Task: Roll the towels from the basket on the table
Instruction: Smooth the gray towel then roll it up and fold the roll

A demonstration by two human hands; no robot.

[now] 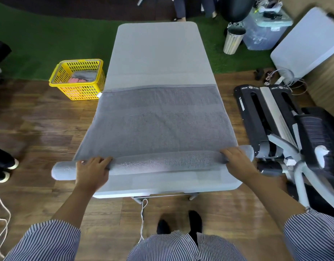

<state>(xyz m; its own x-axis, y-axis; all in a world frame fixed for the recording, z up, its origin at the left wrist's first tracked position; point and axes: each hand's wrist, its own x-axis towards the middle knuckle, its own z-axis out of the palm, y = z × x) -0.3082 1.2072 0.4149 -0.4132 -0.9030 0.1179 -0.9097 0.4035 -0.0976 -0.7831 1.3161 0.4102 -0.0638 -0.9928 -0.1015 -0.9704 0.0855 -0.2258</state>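
— Where was the towel?

— The grey towel (158,117) lay spread across the near half of the pale table (158,53), its sides draping over both long edges. Its near end was wound into a roll (162,162) lying crosswise, and both ends of that roll stuck out past the table's sides.

— And the hands?

— The left hand (92,170) lay over the roll near its left end, fingers curved down over the top and gripping it. The right hand (235,157) sat on the roll near the right end, fingers bent over it the same way. The fingertips of both dipped behind the roll, so how far they wrapped round could not be seen.

— The basket?

— A yellow basket (77,80) stood on the wooden floor just beside the table's left edge. Grey and pink cloth (81,77) lay inside; how many pieces was hard to make out through the slotted walls.

— Anything else?

— Black exercise equipment (271,117) stood to the right, partly cut off by the frame edge. A slatted bin (234,40) and a clear storage box (264,29) stood on the green turf beyond. At top, someone's legs were cut off above the knee. Striped sleeves (49,240) covered the person's upper arms.
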